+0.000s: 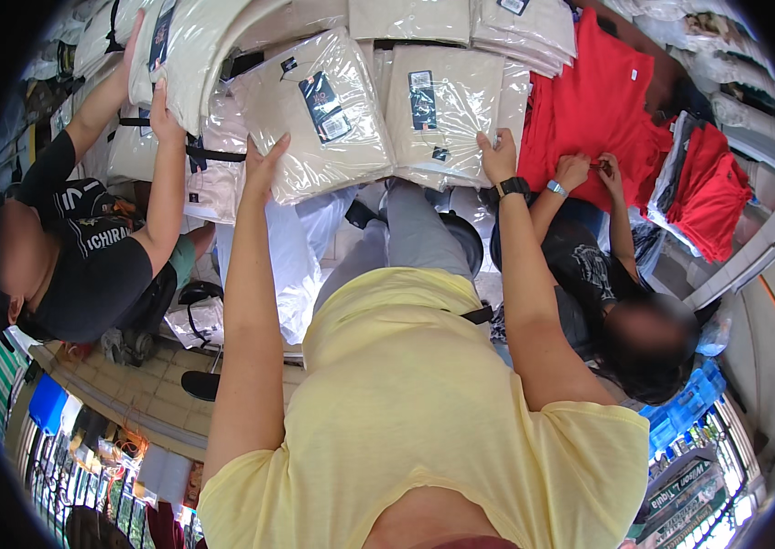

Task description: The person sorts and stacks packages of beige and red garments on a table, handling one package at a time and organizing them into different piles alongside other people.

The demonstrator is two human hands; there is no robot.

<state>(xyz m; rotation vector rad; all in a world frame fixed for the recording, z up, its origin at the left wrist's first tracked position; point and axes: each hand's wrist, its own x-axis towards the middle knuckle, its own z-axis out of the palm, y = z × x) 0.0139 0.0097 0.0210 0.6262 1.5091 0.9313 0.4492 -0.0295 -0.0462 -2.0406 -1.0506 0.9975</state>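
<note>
Two flat clear-plastic packages of folded beige garments lie side by side before me, each with a dark tag. My left hand (265, 165) grips the lower left edge of the left packaged garment (360, 137), which is tilted and bulges a little. On the lower right edge of the right packaged garment (456, 110), my right hand (499, 157) is closed, thumb on top. The fingers under both packages are partly hidden. A black watch (513, 187) is on my right wrist.
More packaged beige garments (406, 20) are stacked behind. At left, a person in a black shirt (99, 247) lifts a beige stack (188, 64). At right, another person's hands (574, 172) handle red garments (602, 101). A folded red pile (708, 192) lies beyond, near a metal rail (753, 252).
</note>
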